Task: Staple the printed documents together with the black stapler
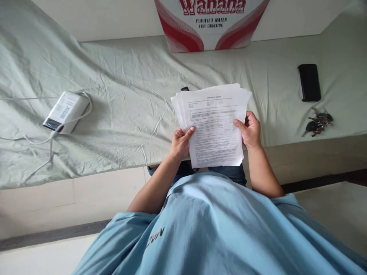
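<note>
Loose stack of printed white paper sheets (pixel 216 131) pinched in both hands, on the near side of the red-and-white cardboard water carton (pixel 210 40)

From my remote seat, I see leftmost a white box-shaped device with a black end (pixel 68 109), a thin white cable (pixel 52 146) looped over it; it lies well left of the carton and nearer the wearer.

Next comes the left hand (pixel 180 143), on the carton's near side towards its left end. It grips the stack's left edge, thumb on top, fingers curled beneath.

The stack is held out in front of the carton, apart from it. I judge it light and limp, easily creased or torn, its sheets apt to slide over one another, since their edges fan unevenly. I would hold both long sides, thumbs flat above, fingers spread underneath. Its long axis runs from the wearer towards the carton, with the printed heading at the carton end.

The right hand (pixel 251 130), towards the carton's right end, pinches the right edge likewise.

Well right of the carton, I see a black rectangular phone (pixel 309 83) and a bunch of metal keys with dark heads (pixel 319 123), the keys nearer the wearer.
</note>
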Demonstrator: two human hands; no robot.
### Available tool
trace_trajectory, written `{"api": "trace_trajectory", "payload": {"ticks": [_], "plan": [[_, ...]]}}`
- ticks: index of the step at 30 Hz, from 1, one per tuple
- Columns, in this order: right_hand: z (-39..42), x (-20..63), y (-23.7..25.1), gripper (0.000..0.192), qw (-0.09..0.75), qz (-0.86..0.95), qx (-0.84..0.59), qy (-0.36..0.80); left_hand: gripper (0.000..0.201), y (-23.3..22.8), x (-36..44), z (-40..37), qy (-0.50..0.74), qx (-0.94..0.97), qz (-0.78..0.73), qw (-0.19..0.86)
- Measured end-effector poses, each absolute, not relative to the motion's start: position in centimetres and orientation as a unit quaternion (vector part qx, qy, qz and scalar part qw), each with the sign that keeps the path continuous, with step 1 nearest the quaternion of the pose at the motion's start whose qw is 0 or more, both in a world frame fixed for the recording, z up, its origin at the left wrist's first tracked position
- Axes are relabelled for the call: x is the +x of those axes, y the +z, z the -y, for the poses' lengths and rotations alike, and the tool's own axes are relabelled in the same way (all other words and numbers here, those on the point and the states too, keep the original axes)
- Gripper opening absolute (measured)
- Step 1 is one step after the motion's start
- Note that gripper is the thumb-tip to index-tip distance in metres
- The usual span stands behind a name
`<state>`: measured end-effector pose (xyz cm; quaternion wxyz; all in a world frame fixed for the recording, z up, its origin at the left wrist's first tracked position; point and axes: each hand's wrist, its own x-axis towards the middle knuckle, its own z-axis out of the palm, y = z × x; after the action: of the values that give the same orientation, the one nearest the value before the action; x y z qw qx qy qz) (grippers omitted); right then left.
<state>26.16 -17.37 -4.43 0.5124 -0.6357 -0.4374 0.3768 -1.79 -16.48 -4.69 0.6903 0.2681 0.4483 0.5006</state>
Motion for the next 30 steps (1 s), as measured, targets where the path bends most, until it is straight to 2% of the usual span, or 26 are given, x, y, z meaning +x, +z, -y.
{"api": "trace_trajectory", "payload": {"ticks": [7,15,21,25,30], "plan": [[17.2,26.5,-4.4,0.048,0.514,0.454,-0.617,0.387,0.061,-5.3,-2.8,15.8,0.457,0.245,-0.408,0.751],[17.5,27.2,-3.7,0.046,0.451,0.502,-0.652,0.347,0.063,-6.7,-3.5,15.4,0.433,0.220,-0.408,0.773],[18.2,28.2,-3.7,0.047,0.465,0.478,-0.669,0.329,0.060,-6.5,-3.0,15.6,0.454,0.183,-0.425,0.761],[18.8,29.7,-4.0,0.051,0.489,0.452,-0.680,0.308,0.051,-5.3,-2.7,15.7,0.463,0.139,-0.401,0.778],[19.2,31.3,-4.1,0.044,0.519,0.434,-0.665,0.315,0.041,-4.7,-2.8,15.5,0.447,0.105,-0.392,0.797]]}}
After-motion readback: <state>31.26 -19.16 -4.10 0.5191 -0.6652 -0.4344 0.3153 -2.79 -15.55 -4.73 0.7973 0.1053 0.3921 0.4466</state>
